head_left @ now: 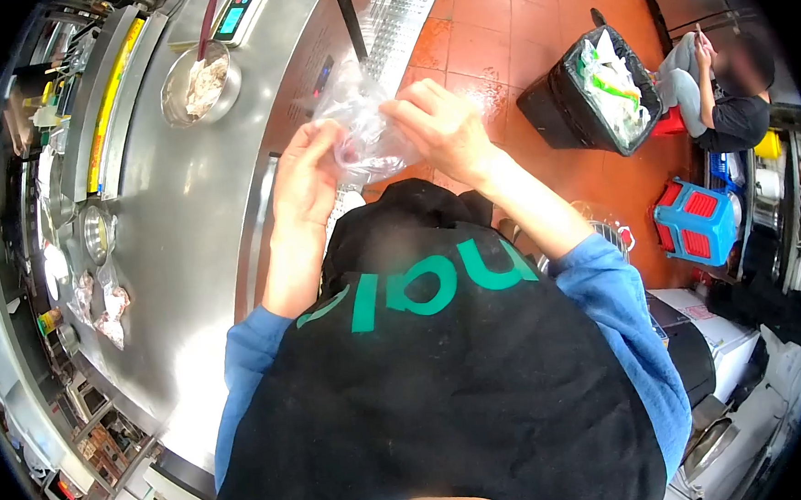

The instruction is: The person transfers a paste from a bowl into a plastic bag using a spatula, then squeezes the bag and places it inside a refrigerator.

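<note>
Bag [370, 128] is clear with whitish glare, bench [205, 207] plain silvery grey. Right of the bench: orangey-red tiled floor [469, 26], black bin [557, 107], blue stool [720, 223] with red patches. Apron [445, 385] is black, green lettering [363, 304].

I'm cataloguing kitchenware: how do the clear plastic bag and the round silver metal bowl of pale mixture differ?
The crumpled clear plastic bag is held up between the left hand and right hand; the round silver metal bowl rests on the steel counter. The bag is see-through; the bowl is opaque.
</note>
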`<state>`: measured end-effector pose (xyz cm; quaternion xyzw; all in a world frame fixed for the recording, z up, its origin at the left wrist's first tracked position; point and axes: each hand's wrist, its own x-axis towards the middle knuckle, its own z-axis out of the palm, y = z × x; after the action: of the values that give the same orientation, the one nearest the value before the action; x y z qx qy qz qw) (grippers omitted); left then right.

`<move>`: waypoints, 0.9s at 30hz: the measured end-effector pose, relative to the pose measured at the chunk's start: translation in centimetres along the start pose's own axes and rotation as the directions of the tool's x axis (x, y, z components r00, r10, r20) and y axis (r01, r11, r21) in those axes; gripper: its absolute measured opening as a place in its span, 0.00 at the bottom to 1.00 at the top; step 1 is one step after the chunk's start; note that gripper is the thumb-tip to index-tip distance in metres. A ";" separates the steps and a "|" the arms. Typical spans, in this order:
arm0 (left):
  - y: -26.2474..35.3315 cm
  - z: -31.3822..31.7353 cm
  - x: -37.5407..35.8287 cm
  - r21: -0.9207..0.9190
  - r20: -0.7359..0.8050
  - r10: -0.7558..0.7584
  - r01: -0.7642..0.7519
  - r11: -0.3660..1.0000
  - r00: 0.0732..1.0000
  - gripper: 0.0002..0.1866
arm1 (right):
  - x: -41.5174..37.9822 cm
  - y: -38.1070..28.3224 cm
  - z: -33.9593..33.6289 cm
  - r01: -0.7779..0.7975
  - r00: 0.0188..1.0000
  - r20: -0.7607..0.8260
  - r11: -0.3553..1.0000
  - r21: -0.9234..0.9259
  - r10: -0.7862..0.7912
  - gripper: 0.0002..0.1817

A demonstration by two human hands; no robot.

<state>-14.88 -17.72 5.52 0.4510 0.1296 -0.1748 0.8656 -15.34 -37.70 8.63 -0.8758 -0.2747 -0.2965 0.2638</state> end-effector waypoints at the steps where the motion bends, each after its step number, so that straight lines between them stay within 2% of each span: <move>1: 0.5 -0.4 0.1 0.002 0.000 0.002 -0.002 1.000 1.000 0.06 | -0.1 0.0 -0.2 0.009 1.000 -0.010 1.000 0.011 -0.009 0.09; 3: 1.6 -1.4 0.5 -0.132 0.060 -0.052 0.060 0.989 0.997 0.06 | -0.4 0.0 -0.5 0.015 1.000 -0.010 0.999 0.039 -0.015 0.10; 4: 1.8 -1.2 0.5 -0.136 0.060 -0.049 0.056 0.989 0.997 0.06 | -0.5 -0.1 -0.6 0.022 1.000 -0.006 0.997 0.069 -0.022 0.11; 7: 2.9 0.1 -0.1 -0.067 0.075 -0.100 0.105 0.992 0.992 0.07 | 1.7 -2.7 -1.9 -0.046 0.999 0.033 0.983 0.179 0.041 0.11; 8: 2.9 0.8 -0.3 0.042 -0.007 -0.098 0.098 0.994 0.995 0.08 | 1.8 -2.8 -1.8 -0.046 0.999 0.033 0.983 0.180 0.041 0.11; 9: 2.8 1.2 -0.4 0.150 -0.088 -0.089 0.101 0.983 0.992 0.09 | 1.8 -2.8 -1.7 -0.094 0.993 0.093 0.952 0.291 0.069 0.10; 10: 2.7 0.8 -0.3 0.150 -0.088 -0.090 0.103 0.983 0.992 0.09 | 1.7 -2.9 -1.6 -0.144 0.984 0.155 0.907 0.395 0.089 0.10; 11: 2.4 0.1 -0.1 0.205 -0.107 -0.015 0.037 0.978 0.994 0.09 | 1.1 -2.3 -1.0 -0.213 0.972 0.177 0.905 0.367 0.157 0.10; 12: 2.3 -0.2 0.1 0.260 -0.120 0.060 -0.027 0.965 0.991 0.10 | 1.0 -1.8 -0.8 -0.215 0.971 0.177 0.906 0.365 0.159 0.10; 13: 2.4 0.7 -0.4 0.258 -0.119 0.058 -0.026 0.966 0.991 0.10 | 1.0 -1.3 -0.6 -0.331 0.941 0.170 0.901 0.280 0.293 0.10; 14: 2.8 2.5 -1.4 0.499 -0.174 0.497 -0.359 0.789 0.850 0.12 | 1.1 -1.0 -0.6 -0.441 0.896 0.150 0.876 0.195 0.418 0.11; 15: 3.4 4.0 -2.3 0.711 -0.103 0.835 -0.547 0.442 0.541 0.14 | 1.5 -0.8 -0.8 -0.496 0.866 0.169 0.849 0.182 0.470 0.12; 16: 4.2 5.2 -3.2 0.710 -0.104 0.831 -0.544 0.446 0.546 0.14 | 1.9 -0.9 -0.9 -0.501 0.864 0.171 0.847 0.179 0.474 0.12; 17: 4.9 6.1 -4.3 0.708 0.370 0.814 -0.703 0.066 0.449 0.17 | 2.3 -1.2 -0.8 -0.581 0.809 0.266 0.784 0.220 0.524 0.12; 18: 5.1 6.6 -4.9 0.513 0.760 0.589 -0.811 -0.282 0.276 0.21 | 2.6 -1.4 -0.7 -0.653 0.748 0.363 0.714 0.252 0.556 0.12; 20: 3.8 6.3 -4.9 0.512 0.848 0.297 -0.823 -0.244 0.439 0.26 | 2.6 -0.7 -0.2 -0.639 0.753 0.410 0.723 0.265 0.515 0.11; 21: 3.6 6.1 -4.5 0.563 0.822 0.262 -0.791 -0.241 0.506 0.22 | 2.6 -0.3 -0.1 -0.674 0.719 0.483 0.671 0.309 0.500 0.10; 22: 3.4 5.8 -4.1 0.565 0.820 0.262 -0.789 -0.241 0.508 0.22 | 2.6 0.1 -0.1 -0.711 0.682 0.552 0.612 0.346 0.480 0.10; 24: 3.3 4.6 -3.6 0.559 0.824 0.184 -0.715 -0.420 0.537 0.17 | 2.3 0.8 -0.1 -0.703 0.673 0.576 0.645 0.300 0.465 0.09; 26: 2.9 3.7 -3.8 0.554 0.824 0.139 -0.727 -0.405 0.550 0.15 | 1.0 1.3 0.8 -0.479 0.855 0.316 0.859 0.178 0.411 0.10; 27: 3.0 3.8 -4.2 0.541 0.825 0.084 -0.736 -0.408 0.560 0.15 | 0.2 1.4 1.4 -0.484 0.854 0.309 0.857 0.179 0.418 0.10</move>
<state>-17.18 -18.50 11.42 0.8706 -0.4427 0.0753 0.2011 -13.80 -37.74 7.39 -0.9065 -0.1272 -0.0718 0.3962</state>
